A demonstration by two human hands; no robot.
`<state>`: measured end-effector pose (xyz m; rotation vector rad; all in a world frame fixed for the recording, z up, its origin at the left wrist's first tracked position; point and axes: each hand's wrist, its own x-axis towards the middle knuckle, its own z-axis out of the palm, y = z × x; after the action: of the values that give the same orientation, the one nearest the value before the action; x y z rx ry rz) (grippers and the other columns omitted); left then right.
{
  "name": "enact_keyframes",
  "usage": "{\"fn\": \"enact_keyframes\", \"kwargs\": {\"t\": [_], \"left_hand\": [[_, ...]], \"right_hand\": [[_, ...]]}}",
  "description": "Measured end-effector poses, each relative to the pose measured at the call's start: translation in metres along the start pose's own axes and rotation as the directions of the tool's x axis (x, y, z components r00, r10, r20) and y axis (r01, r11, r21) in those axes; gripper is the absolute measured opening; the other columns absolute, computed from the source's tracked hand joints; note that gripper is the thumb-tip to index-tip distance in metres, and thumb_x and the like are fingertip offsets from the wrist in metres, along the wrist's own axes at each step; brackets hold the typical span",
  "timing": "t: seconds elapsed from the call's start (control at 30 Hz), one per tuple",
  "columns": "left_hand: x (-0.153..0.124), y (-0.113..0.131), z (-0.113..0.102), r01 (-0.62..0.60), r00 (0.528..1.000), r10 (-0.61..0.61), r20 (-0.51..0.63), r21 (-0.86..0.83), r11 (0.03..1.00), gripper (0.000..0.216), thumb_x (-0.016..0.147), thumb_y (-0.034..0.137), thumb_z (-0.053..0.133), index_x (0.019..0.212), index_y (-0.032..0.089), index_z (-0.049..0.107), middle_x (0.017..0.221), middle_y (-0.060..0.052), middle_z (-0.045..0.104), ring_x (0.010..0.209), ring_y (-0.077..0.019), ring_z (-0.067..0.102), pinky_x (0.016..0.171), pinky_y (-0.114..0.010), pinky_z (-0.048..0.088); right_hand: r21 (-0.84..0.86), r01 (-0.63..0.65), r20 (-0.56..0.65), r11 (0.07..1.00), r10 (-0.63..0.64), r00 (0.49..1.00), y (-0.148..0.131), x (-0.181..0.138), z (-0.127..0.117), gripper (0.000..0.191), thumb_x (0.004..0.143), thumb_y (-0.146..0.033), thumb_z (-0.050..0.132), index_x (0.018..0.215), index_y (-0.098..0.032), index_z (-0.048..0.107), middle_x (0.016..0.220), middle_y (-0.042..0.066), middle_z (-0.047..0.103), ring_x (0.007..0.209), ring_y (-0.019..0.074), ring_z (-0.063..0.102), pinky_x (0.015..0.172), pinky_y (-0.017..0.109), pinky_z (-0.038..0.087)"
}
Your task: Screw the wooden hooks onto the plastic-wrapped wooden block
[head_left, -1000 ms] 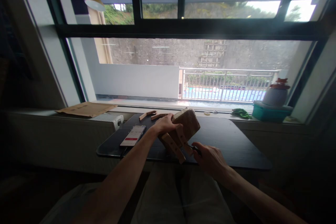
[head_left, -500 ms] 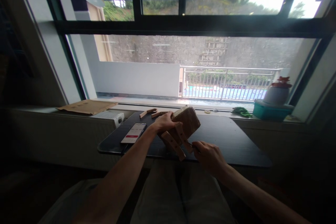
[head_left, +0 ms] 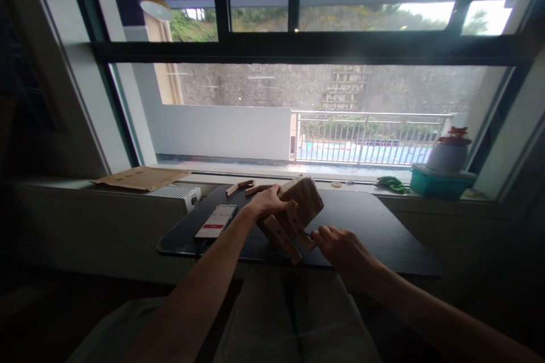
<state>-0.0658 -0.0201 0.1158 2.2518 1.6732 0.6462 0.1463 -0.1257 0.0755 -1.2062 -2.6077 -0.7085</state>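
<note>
My left hand (head_left: 269, 199) is closed over a brown block (head_left: 310, 197), which is tilted above the near part of the black table (head_left: 370, 232). Two light wooden strips with dark holes lie along the block's near side: one wooden strip (head_left: 283, 238) on the left and a second strip (head_left: 295, 221) closer to my fingers. My right hand (head_left: 344, 247) pinches a thin dark tool (head_left: 309, 235) whose tip meets the lower end of the second strip. Its exact kind is hidden by the fingers.
A phone (head_left: 216, 221) with a lit screen lies on the table's left. Behind it are two more wooden pieces (head_left: 239, 187). On the sill sit a brown paper envelope (head_left: 142, 178), a green cloth (head_left: 392, 184) and a teal box (head_left: 443, 181) bearing a pot. A radiator (head_left: 179, 191) is at left.
The camera view has tipped slightly, so the scene sits a little lower. Both hands keep their hold, and the right hand has shifted only slightly at the strip.
</note>
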Motion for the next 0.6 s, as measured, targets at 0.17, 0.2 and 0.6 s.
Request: {"fn": "enact_keyframes", "kwargs": {"t": [0.17, 0.2, 0.6], "left_hand": [[0.002, 0.001, 0.001, -0.027, 1.0, 0.027, -0.01, 0.017, 0.999, 0.066, 0.059, 0.065, 0.059, 0.108, 0.022, 0.052, 0.097, -0.006, 0.067, 0.089, -0.0266, 0.062, 0.071, -0.028, 0.047], [0.002, 0.001, 0.001, -0.029, 0.999, 0.029, -0.012, 0.019, 0.999, 0.065, 0.06, 0.065, 0.059, 0.108, 0.021, 0.053, 0.097, -0.006, 0.067, 0.088, -0.0265, 0.062, 0.07, -0.028, 0.047], [0.0, 0.005, 0.002, 0.019, 0.999, -0.018, -0.03, 0.039, 0.999, 0.068, 0.059, 0.067, 0.057, 0.109, 0.022, 0.051, 0.099, -0.008, 0.067, 0.09, -0.0284, 0.062, 0.069, -0.03, 0.047]], "right_hand": [[0.014, -0.016, 0.021, 1.0, 0.016, 1.0, -0.003, -0.002, 0.009, 0.024, 0.076, 0.002, 0.045, 0.086, -0.018, 0.052, 0.077, 0.004, 0.059, 0.064, 0.0155, 0.054, 0.049, 0.028, 0.03], [0.028, -0.055, 0.025, 0.998, 0.054, 0.998, -0.005, -0.003, 0.012, 0.022, 0.077, 0.001, 0.045, 0.086, -0.018, 0.053, 0.076, 0.003, 0.059, 0.063, 0.0151, 0.055, 0.049, 0.028, 0.03], [0.116, -0.267, 0.034, 0.957, 0.264, 0.964, -0.013, 0.001, 0.008, 0.012, 0.083, -0.018, 0.047, 0.092, -0.02, 0.055, 0.075, 0.001, 0.064, 0.061, 0.0138, 0.06, 0.048, 0.025, 0.029]]}}
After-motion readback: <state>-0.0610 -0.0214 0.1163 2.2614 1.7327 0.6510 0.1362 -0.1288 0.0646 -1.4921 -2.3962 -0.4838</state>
